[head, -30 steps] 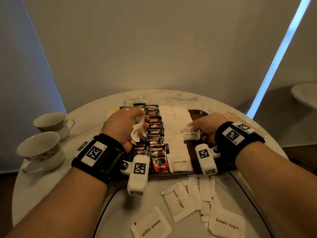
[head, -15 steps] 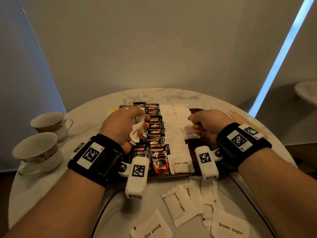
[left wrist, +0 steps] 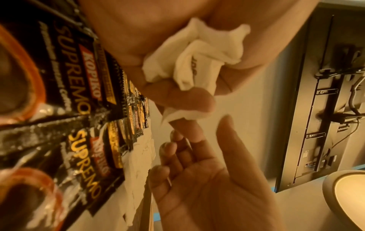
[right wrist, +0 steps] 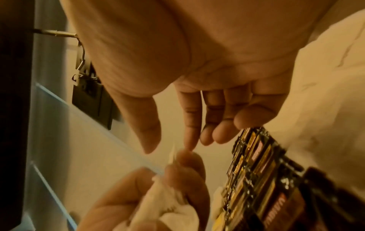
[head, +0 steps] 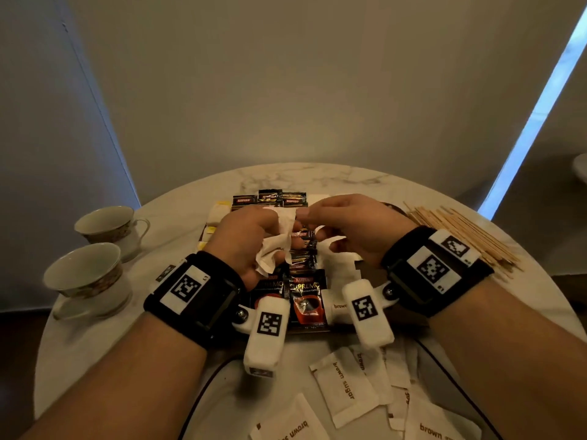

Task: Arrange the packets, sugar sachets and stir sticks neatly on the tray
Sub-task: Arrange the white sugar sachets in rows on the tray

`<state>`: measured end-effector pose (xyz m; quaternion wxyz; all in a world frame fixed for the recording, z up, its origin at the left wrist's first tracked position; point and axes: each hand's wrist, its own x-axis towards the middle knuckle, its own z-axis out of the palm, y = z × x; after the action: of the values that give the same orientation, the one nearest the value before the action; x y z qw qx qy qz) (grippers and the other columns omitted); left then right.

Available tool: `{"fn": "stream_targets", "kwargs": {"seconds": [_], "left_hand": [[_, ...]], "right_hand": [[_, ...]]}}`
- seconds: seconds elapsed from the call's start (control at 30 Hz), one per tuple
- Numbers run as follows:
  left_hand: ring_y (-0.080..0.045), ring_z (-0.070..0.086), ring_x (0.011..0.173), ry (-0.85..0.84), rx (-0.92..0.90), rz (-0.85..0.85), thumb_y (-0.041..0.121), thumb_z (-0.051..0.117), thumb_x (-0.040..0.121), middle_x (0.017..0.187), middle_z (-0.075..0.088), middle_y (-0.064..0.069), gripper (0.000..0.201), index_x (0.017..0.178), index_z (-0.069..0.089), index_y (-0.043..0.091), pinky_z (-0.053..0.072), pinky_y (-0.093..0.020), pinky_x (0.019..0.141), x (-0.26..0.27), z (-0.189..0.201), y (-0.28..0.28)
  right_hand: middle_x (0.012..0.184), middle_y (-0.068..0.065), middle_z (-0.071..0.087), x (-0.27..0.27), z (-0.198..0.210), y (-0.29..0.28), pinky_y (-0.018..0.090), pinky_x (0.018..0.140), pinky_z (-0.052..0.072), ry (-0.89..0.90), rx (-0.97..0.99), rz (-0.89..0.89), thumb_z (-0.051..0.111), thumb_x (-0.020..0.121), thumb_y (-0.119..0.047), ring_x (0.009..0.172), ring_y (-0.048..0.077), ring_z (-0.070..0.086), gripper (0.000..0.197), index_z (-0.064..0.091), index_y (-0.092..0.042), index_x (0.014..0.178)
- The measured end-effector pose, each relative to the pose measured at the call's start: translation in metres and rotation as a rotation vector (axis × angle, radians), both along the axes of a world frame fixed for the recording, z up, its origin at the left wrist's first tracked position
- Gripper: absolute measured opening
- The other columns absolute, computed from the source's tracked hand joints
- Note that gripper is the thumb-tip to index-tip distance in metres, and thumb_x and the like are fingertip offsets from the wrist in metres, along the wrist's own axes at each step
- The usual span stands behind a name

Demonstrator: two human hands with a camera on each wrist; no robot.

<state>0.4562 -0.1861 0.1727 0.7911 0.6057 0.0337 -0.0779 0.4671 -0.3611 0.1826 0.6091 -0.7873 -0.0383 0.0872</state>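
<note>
My left hand (head: 251, 236) grips a crumpled bunch of white sugar sachets (head: 276, 246) above the dark tray (head: 370, 276). One sachet sticks up between its thumb and finger (left wrist: 183, 114). My right hand (head: 346, 223) is beside it with its fingers spread. Its index fingertip (right wrist: 189, 146) touches that sachet's top edge and its thumb stands apart. On the tray lie rows of black Kopiko coffee packets (head: 305, 290) and a row of white sachets (head: 336, 268). Loose "brown sugar" sachets (head: 346, 385) are scattered on the table in front. Wooden stir sticks (head: 460, 236) lie in a pile right of the tray.
Two teacups (head: 104, 223) (head: 85, 274) stand at the left of the round marble table (head: 317, 176). Pale yellow sachets (head: 217, 214) lie at the tray's far left. A wall is close behind the table.
My right hand has let go of the sachet on the tray's right side and moved left and up to the bunch. My left hand has risen a little with the bunch.
</note>
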Motion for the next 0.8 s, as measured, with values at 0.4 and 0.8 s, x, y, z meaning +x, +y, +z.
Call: {"fn": "stream_targets", "kwargs": {"seconds": [0.4,0.8], "left_hand": [[-0.027,0.071,0.073,-0.099,0.117,-0.058,-0.001,0.073,0.088,0.107,0.074,-0.022,0.031,0.116,0.062,0.007,0.047,-0.025,0.04,0.009,-0.01,0.004],[-0.016,0.065,0.056,-0.081,0.132,-0.071,0.013,0.079,0.087,0.075,0.069,-0.008,0.015,0.097,0.068,0.009,0.041,-0.018,0.035,0.009,-0.011,0.007]], "right_hand": [[0.088,0.012,0.07,0.003,-0.01,0.008,0.027,0.06,0.053,-0.041,0.251,-0.036,0.072,0.092,-0.014,0.073,0.019,0.063,0.017,0.073,-0.003,0.105],[0.094,0.011,0.077,0.001,-0.009,0.005,0.034,0.066,0.062,-0.049,0.526,-0.135,0.057,0.102,-0.01,0.081,0.023,0.076,0.007,0.063,-0.008,0.104]]}}
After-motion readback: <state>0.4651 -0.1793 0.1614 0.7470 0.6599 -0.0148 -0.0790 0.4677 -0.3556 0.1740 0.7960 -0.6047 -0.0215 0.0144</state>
